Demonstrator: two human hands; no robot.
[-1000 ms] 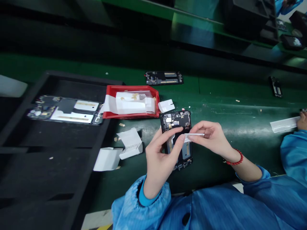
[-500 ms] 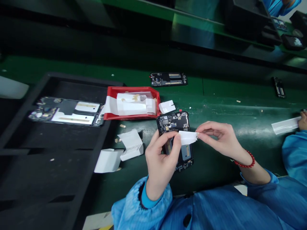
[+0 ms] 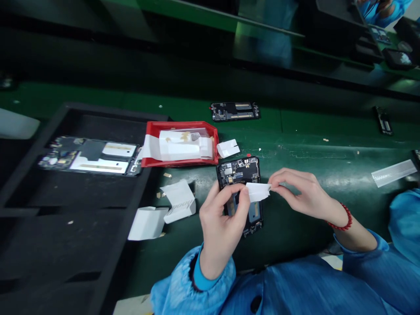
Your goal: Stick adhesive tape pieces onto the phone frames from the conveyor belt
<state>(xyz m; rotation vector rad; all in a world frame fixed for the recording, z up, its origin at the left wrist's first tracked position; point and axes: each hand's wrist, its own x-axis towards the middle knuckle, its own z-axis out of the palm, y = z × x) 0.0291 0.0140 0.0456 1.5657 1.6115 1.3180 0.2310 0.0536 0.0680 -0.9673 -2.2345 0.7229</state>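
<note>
An opened phone body [image 3: 239, 173] with its circuit board showing lies upright in my left hand [image 3: 219, 227], whose fingers wrap its lower half. My right hand [image 3: 302, 192], with a red bead bracelet at the wrist, pinches the right end of a small white film strip [image 3: 257, 191] just over the phone's middle. My left thumb and forefinger touch the strip's left end.
A red bin [image 3: 180, 144] with white film sheets sits behind the phone. Loose white backing papers [image 3: 179, 199] lie to the left on the green belt [image 3: 305, 153]. A black tray [image 3: 82, 192] at left holds another phone body [image 3: 88, 155]. Another one [image 3: 235, 111] lies farther back.
The white strip has turned from edge-on to flat and come down onto the phone's middle. My right hand shifted slightly right. The neighbour's hand at the far right has left the view.
</note>
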